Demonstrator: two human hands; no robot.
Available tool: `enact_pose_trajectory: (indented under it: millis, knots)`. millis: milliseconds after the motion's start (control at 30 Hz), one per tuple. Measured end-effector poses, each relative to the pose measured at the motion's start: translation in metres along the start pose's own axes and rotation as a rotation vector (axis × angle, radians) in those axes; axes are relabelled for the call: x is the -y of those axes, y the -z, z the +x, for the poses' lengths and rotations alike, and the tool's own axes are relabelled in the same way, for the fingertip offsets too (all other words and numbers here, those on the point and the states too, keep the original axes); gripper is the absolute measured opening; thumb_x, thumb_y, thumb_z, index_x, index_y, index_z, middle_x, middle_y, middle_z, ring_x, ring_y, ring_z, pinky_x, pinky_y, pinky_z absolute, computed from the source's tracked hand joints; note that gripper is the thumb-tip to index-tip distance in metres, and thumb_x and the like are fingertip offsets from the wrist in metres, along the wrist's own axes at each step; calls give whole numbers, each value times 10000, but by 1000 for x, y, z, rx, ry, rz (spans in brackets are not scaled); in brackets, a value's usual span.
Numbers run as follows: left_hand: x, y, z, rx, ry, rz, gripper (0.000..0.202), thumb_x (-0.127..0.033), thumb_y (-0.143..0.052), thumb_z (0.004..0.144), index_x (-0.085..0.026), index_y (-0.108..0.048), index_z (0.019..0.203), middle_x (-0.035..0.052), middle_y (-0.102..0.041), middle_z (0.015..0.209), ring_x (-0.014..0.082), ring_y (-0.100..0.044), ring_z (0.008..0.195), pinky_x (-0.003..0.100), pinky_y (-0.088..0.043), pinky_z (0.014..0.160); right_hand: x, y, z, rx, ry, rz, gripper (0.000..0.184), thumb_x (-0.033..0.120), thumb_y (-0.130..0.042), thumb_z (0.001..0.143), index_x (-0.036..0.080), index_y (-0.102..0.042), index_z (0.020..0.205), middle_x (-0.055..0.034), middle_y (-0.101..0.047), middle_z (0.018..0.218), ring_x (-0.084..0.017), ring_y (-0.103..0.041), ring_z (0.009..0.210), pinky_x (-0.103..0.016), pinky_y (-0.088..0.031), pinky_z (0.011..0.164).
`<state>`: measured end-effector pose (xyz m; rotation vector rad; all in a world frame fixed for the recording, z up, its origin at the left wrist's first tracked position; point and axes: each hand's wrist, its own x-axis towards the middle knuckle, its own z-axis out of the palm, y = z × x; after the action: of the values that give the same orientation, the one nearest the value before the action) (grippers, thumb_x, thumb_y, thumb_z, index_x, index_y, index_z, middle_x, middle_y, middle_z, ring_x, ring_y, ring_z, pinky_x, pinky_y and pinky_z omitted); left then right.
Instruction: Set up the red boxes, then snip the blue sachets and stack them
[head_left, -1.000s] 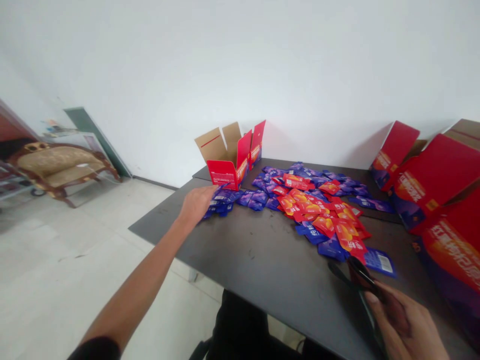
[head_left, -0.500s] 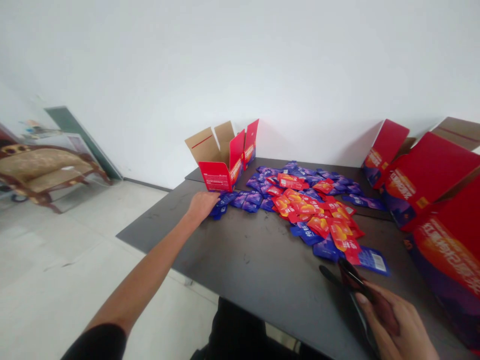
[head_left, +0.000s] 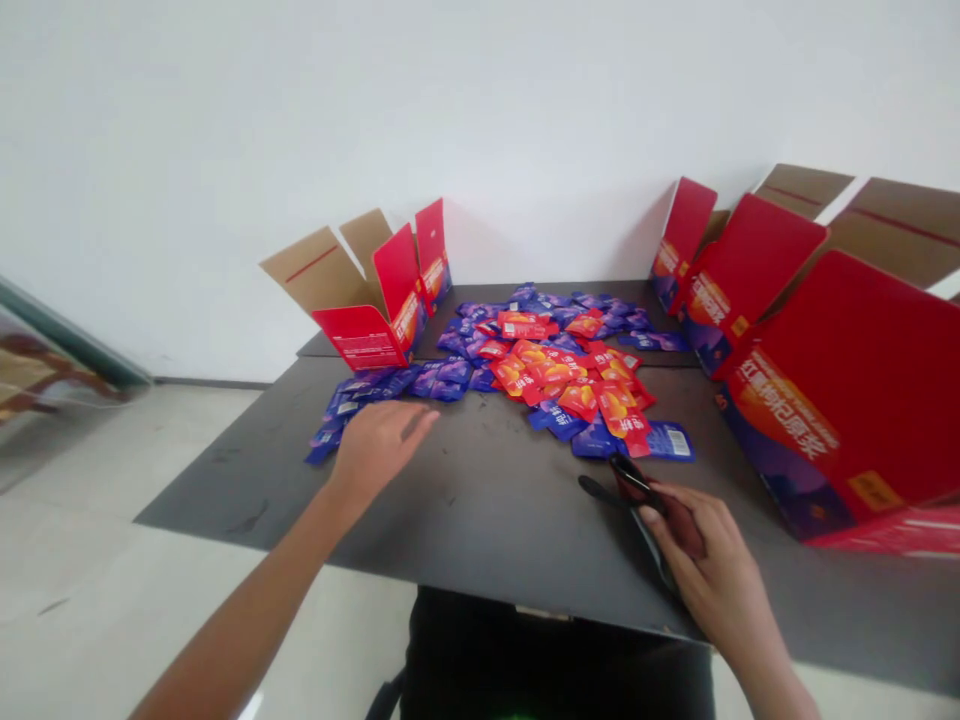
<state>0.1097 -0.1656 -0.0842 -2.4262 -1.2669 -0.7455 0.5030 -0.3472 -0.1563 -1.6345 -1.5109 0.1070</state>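
1. I think the main risk is at the near side of the pile. The tips of the black-handled scissors (head_left: 634, 482) lie just beside a blue sachet with a barcode (head_left: 667, 441), so a careless move of them could scratch or cut this film and spill what is inside.
2. The loose blue sachets (head_left: 442, 380) spread toward the left edge of the dark grey table (head_left: 465, 505). If a hand sweeps too fast, some of them could slide over this edge and fall on the floor.
3. The large red carton (head_left: 840, 400) stands at the right side of the table with its flaps open. A push from the elbow or from the pile could perhaps move it.
4. The left hand (head_left: 379, 450) reaches forward from the near edge, palm down and open. It holds nothing, and its fingers point to the blue sachets, just beside them.
5. The right hand (head_left: 697, 550) is closed around the scissors, low over the table near its front edge. I cannot tell if a dark red thing is also in this hand.
6. The red sachets (head_left: 540, 375) lie on the blue ones in the middle, and an open red carton (head_left: 356, 338) stands at the far left corner.
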Motion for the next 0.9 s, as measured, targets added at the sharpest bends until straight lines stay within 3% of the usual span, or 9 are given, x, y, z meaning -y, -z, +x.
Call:
enact_pose_trajectory:
  millis: [67, 167, 233, 333, 467, 633, 767, 900]
  knots:
    - [-38, -8, -9, 38, -96, -73, 356, -442, -535, 1065, -183, -748, 945, 79, -776, 906, 230, -717, 840, 359, -520, 810, 2, 1, -1, -1, 1, 13, 368, 533, -609, 984, 269, -653, 1237, -106, -682, 1192, -278, -652, 1098, -435, -542, 956]
    - [-83, -27, -12, 132, -150, -162, 335, -410, -541, 1067, -193, -715, 881, 54, -727, 830, 203, -685, 796, 340, -506, 771, 4, 2, -2, 13, 1, 31, 337, 501, -614, 994, 283, -643, 1250, -95, -675, 1205, -268, -649, 1111, -427, -541, 961]
    - [-102, -42, -6, 162, -134, -213, 281, -404, -563, 1057, -195, -710, 941, 57, -711, 891, 209, -679, 851, 340, -523, 799, 5, 2, -3, 27, -3, 48, 318, 486, -615, 999, 289, -642, 1247, -88, -673, 1207, -262, -649, 1114, -420, -541, 960]
    - [-120, -63, 11, 175, -156, -256, 258, -376, -628, 1021, -185, -681, 1185, 97, -685, 1125, 246, -655, 1051, 367, -545, 923, 5, 2, -4, 43, -8, 68, 311, 480, -619, 1000, 297, -642, 1250, -81, -668, 1224, -261, -645, 1129, -422, -537, 971]
    - [-132, -87, 39, 165, -227, -208, 412, -235, -642, 993, -176, -584, 1396, 135, -615, 1362, 287, -586, 1240, 421, -532, 1021, 6, 3, -4, 53, -11, 91, 300, 463, -616, 1007, 305, -635, 1262, -79, -662, 1238, -258, -641, 1147, -424, -534, 984]
    - [-132, -104, 61, 166, -278, -161, 379, -79, -562, 974, -173, -644, 1331, 133, -675, 1282, 275, -636, 1169, 412, -551, 947, 6, 2, -4, 82, -22, 107, 300, 455, -602, 1015, 309, -622, 1277, -81, -656, 1257, -264, -647, 1162, -433, -539, 998]
    - [-127, -109, 66, 155, -327, -140, 330, -100, -548, 997, -162, -677, 1295, 144, -713, 1221, 270, -670, 1126, 415, -543, 935, 6, 2, -4, 80, -16, 104, 301, 458, -596, 1017, 306, -623, 1275, -91, -661, 1253, -273, -653, 1156, -443, -553, 983]
    - [-118, -103, 63, 121, -357, -128, 325, -106, -507, 1019, -161, -691, 1282, 142, -737, 1228, 269, -678, 1128, 418, -534, 938, 8, 3, -3, 75, -16, 104, 306, 469, -585, 1021, 293, -627, 1268, -106, -667, 1240, -279, -660, 1143, -449, -561, 967]
